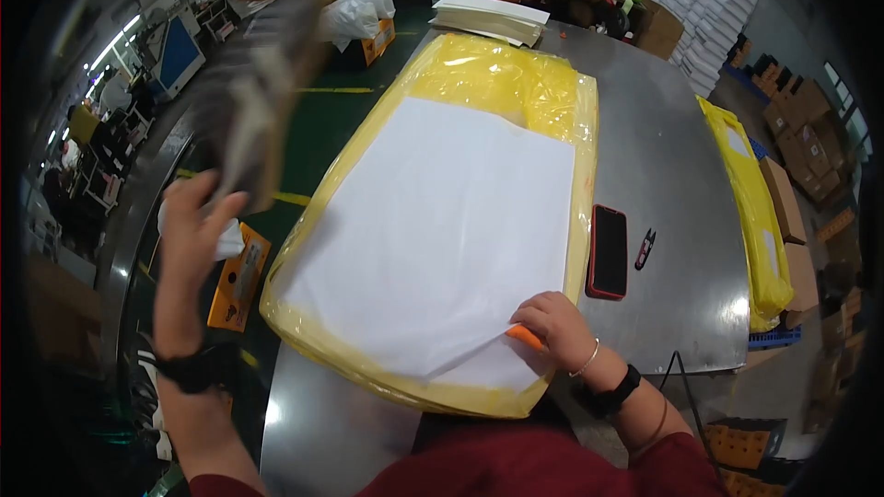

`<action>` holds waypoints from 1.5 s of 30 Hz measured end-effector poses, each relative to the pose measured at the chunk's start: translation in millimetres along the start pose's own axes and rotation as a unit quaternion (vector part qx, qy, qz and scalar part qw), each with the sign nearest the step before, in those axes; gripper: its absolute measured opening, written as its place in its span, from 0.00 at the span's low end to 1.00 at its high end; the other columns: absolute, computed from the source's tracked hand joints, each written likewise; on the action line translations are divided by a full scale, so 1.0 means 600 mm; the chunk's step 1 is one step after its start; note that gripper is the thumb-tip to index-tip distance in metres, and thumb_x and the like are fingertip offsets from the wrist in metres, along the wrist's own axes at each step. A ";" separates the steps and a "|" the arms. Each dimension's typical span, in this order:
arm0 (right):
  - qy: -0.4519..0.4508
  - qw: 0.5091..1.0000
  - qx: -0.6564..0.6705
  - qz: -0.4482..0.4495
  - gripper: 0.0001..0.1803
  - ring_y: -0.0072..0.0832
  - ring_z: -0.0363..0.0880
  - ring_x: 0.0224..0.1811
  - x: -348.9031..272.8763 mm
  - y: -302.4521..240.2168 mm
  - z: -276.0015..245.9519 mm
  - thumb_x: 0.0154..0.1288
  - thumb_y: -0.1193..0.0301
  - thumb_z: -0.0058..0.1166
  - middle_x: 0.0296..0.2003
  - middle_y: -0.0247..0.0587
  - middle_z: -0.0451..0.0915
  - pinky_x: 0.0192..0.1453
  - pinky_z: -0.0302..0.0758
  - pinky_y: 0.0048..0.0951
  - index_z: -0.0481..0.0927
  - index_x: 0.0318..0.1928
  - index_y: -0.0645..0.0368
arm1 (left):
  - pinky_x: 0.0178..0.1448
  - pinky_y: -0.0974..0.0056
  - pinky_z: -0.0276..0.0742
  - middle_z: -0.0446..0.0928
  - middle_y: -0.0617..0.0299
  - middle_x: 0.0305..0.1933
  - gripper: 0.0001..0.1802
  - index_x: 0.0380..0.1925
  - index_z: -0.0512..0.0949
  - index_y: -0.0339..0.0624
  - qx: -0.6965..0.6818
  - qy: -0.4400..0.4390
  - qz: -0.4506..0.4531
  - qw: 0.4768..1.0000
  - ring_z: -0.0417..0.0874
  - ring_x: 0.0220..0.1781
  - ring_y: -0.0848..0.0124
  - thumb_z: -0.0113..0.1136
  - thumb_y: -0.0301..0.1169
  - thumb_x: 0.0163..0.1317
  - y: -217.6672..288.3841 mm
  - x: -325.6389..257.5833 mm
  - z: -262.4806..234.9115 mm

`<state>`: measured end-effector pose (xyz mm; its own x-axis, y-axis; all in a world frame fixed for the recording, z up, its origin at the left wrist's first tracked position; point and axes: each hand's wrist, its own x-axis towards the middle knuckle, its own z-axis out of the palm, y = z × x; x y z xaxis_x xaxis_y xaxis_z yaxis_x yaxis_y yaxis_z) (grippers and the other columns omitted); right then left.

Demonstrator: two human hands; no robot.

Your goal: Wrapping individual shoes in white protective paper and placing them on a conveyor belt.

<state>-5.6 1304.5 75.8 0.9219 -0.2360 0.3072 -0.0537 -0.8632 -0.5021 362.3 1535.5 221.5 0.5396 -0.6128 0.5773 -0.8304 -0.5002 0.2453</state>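
Observation:
Raised at the left, my left hand [198, 230] grips the lower end of a long dark brown and beige object [253, 101], smeared by motion so its kind does not show. My right hand [557, 327] is closed around a small orange object [526, 337], mostly hidden by the fingers, and rests on the lower right of a large white paper sheet [451, 221]. The sheet has a crease running toward that hand. Beneath it lies a wide, flat package in glossy yellow plastic wrap [479, 64].
A phone with a red edge [607, 253] and small thread snips [645, 248] lie right of the package on the metal table [677, 166]. A paper stack [488, 18] sits at the far edge. An orange box [238, 278] is at left. Two people work beyond.

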 end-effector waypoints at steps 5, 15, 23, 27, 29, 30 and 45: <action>0.031 0.999 -0.004 -0.039 0.08 0.36 0.76 0.35 0.031 -0.007 -0.024 0.51 0.72 0.62 0.32 0.36 0.77 0.40 0.71 0.34 0.77 0.33 0.55 | 0.54 0.58 0.65 0.77 0.59 0.23 0.12 0.26 0.80 0.41 -0.068 -0.107 0.301 0.945 0.75 0.32 0.61 0.69 0.27 0.38 0.147 0.102 0.200; 0.187 0.982 0.011 0.003 0.12 0.47 0.77 0.30 0.432 0.142 -0.187 0.59 0.62 0.58 0.27 0.51 0.78 0.36 0.73 0.38 0.79 0.35 0.59 | 0.44 0.66 0.70 0.76 0.53 0.36 0.06 0.35 0.77 0.35 -0.230 0.029 0.121 0.965 0.77 0.38 0.64 0.55 0.25 0.60 0.234 0.139 0.106; 0.313 0.949 -0.050 -0.003 0.17 0.44 0.73 0.49 0.471 0.196 -0.180 0.56 0.68 0.60 0.44 0.50 0.77 0.54 0.69 0.37 0.76 0.45 0.62 | 0.68 0.48 0.58 0.64 0.44 0.63 0.43 0.62 0.62 0.36 0.087 -0.178 0.300 0.933 0.64 0.66 0.52 0.70 0.36 0.45 0.269 0.092 0.304; 0.113 0.978 0.020 -0.173 0.40 0.48 0.68 0.56 0.375 0.105 -0.144 0.44 0.63 0.70 0.54 0.50 0.70 0.62 0.64 0.41 0.67 0.59 0.60 | 0.68 0.55 0.60 0.70 0.44 0.58 0.45 0.62 0.62 0.34 -0.103 -0.415 0.150 0.891 0.68 0.63 0.52 0.71 0.37 0.43 0.207 0.182 0.322; 0.009 0.986 -0.065 -0.153 0.52 0.51 0.62 0.62 0.378 0.089 -0.107 0.38 0.60 0.73 0.62 0.52 0.61 0.66 0.60 0.44 0.60 0.64 0.60 | 0.66 0.57 0.62 0.71 0.45 0.56 0.45 0.61 0.63 0.34 -0.101 -0.449 0.134 0.878 0.70 0.61 0.52 0.71 0.38 0.43 0.185 0.198 0.305; -0.043 0.990 -0.065 -0.118 0.51 0.50 0.64 0.60 0.392 0.114 -0.083 0.36 0.60 0.74 0.60 0.52 0.65 0.64 0.62 0.42 0.62 0.62 0.59 | 0.64 0.58 0.65 0.73 0.46 0.55 0.44 0.60 0.64 0.34 -0.102 -0.489 0.126 0.857 0.72 0.59 0.52 0.72 0.38 0.42 0.179 0.202 0.294; -0.170 0.976 0.109 -0.082 0.40 0.50 0.75 0.47 0.303 0.014 -0.021 0.35 0.62 0.73 0.43 0.55 0.77 0.51 0.72 0.39 0.71 0.51 0.62 | 0.65 0.65 0.62 0.66 0.51 0.60 0.35 0.64 0.57 0.32 -0.670 -0.225 -0.304 0.639 0.66 0.62 0.68 0.47 0.49 0.68 0.114 -0.055 0.229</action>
<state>156.9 1249.0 137.4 0.9874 0.0901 0.1304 0.1532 -0.7528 -0.6402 306.6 1437.8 112.3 0.5542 -0.8189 -0.1495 0.3408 0.0594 0.9383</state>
